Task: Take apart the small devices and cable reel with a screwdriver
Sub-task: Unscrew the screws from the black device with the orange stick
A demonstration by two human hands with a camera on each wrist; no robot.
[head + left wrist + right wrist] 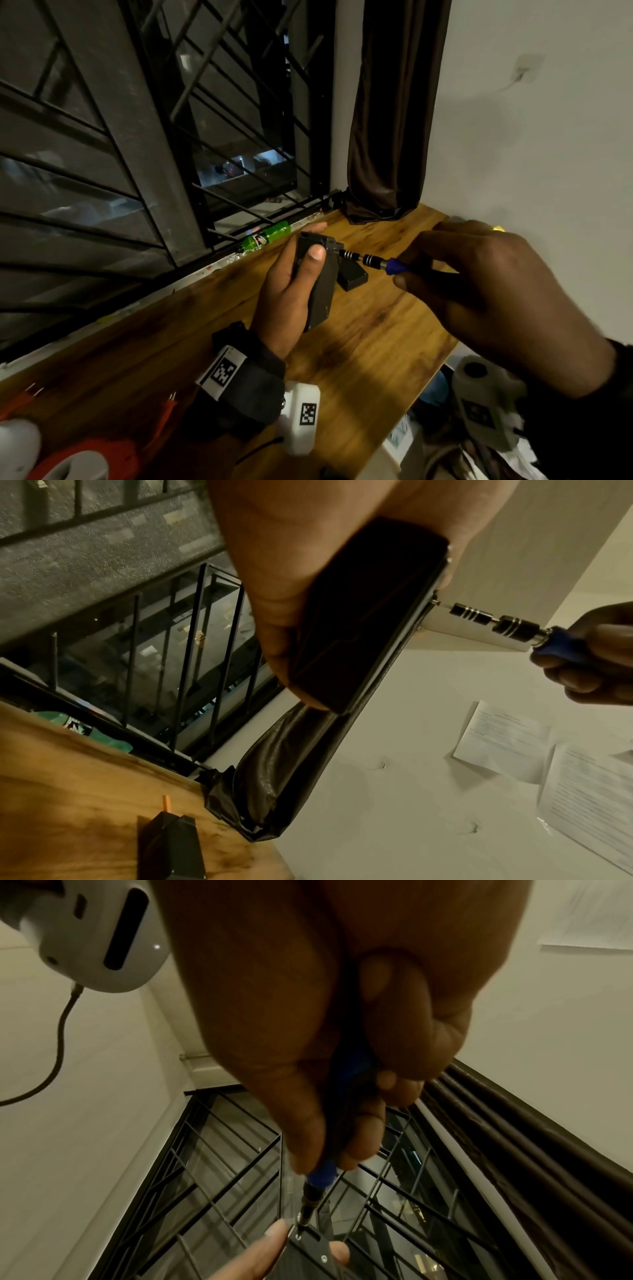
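Small black device sits up off the desk in the left hand, with the thumb over its front and the fingers wrapped round its back. Its long side runs from near to far, with the far end a bit higher. The screwdriver comes at it from the right and lies almost flat, so the tool crosses the device's long side. Its tip meets a screw at the far right corner of the device. The right hand pinches the blue handle in its grip — thumb on one side, curled fingers on the other. That hand is nearer the tool, and the left hand only has to keep the device from turning.

Counting now: one screwdriver, one device in the hand, and one more black box lying on the desk just behind it. I think that box is a second device. One red cable reel sits at the near left edge — only part of it shows. One green bottle lies by the window.
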